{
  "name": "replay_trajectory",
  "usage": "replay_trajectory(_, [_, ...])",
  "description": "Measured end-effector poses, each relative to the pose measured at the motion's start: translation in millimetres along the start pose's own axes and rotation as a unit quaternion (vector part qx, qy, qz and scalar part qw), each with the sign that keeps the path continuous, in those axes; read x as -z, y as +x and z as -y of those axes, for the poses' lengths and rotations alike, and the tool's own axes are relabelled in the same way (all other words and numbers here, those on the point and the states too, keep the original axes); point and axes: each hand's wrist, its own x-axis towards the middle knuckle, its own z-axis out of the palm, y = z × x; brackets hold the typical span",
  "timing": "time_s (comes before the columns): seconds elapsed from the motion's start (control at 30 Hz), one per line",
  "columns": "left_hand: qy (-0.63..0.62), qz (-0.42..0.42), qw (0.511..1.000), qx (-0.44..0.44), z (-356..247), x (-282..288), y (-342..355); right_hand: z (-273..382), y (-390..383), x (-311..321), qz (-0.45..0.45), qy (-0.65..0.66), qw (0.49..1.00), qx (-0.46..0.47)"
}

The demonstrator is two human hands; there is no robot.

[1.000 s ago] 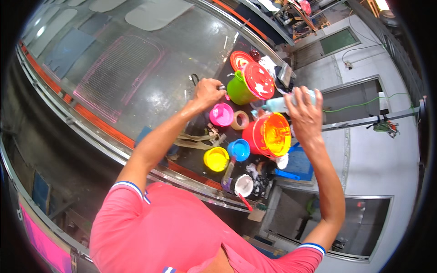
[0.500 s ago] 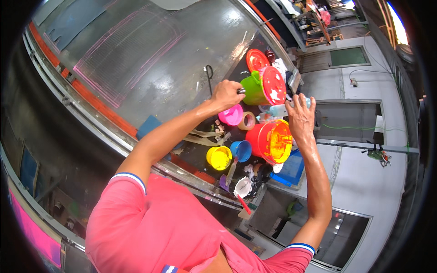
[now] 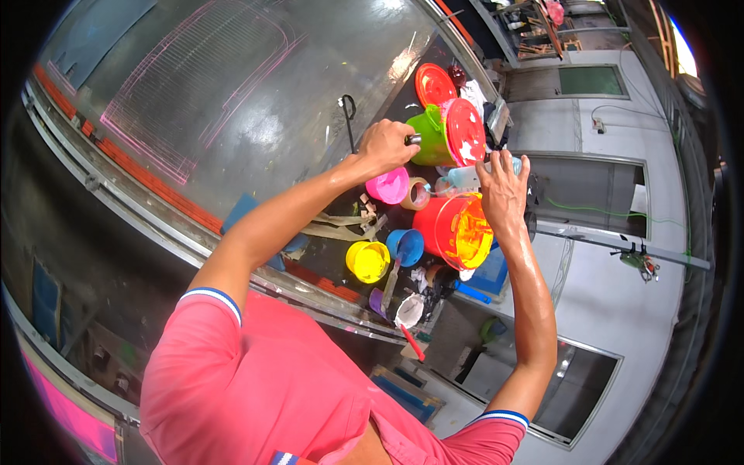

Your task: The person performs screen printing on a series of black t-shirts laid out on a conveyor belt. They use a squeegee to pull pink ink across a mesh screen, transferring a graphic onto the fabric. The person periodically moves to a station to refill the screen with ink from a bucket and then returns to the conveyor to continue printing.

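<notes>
My left hand (image 3: 384, 147) is closed around a short dark cylinder (image 3: 415, 139), its end showing beside the thumb. The rest of that thing is hidden in the fist. Just right of it stands a green bucket (image 3: 425, 133) with a red, paint-smeared top. My right hand (image 3: 504, 194) has its fingers curled over a clear, pale blue bottle (image 3: 465, 178), which lies between the green bucket and a red bucket (image 3: 436, 230). Orange-yellow paint coats the inside of the red bucket. A pink cup (image 3: 389, 186) and a roll of brown tape (image 3: 418, 194) sit below my left hand.
Nearer me are a yellow paint pot (image 3: 367, 262), a blue cup (image 3: 405, 247), and a white-smeared cup (image 3: 410, 310) beside a red-handled tool (image 3: 413, 344). A black hooked rod (image 3: 348, 115) and a red lid (image 3: 435, 84) lie farther off. Pink-lined grey sheeting (image 3: 209, 85) spreads left.
The whole scene has shifted slightly up and left in the view. Both hands keep nearly the same place over the buckets, with their holds unchanged.
</notes>
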Motion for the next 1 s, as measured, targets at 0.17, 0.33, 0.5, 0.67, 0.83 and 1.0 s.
replay_trajectory(0.17, [0.001,-0.005,1.000,0.003,0.5,2.5,-0.7,3.1,4.0,-9.4,0.004,0.007,1.000,0.002])
replay_trajectory(0.33, [-0.012,0.003,1.000,0.016,1.9,4.5,-3.1,4.4,3.5,-14.4,-0.007,0.007,1.000,0.006])
replay_trajectory(0.5, [-0.009,0.006,1.000,0.017,0.9,4.9,-4.4,7.8,4.1,-14.5,0.013,0.012,1.000,-0.002])
replay_trajectory(0.67, [-0.006,0.005,1.000,0.015,0.7,4.4,-5.4,11.4,2.0,-24.5,0.001,0.002,1.000,-0.003])
replay_trajectory(0.83, [0.005,0.009,1.000,0.016,-2.1,6.4,-7.5,15.1,0.2,-27.1,-0.001,0.012,1.000,-0.009])
replay_trajectory(1.0, [0.004,0.005,1.000,0.002,0.5,5.9,-5.9,19.3,1.4,-27.2,-0.005,0.024,1.000,-0.009])
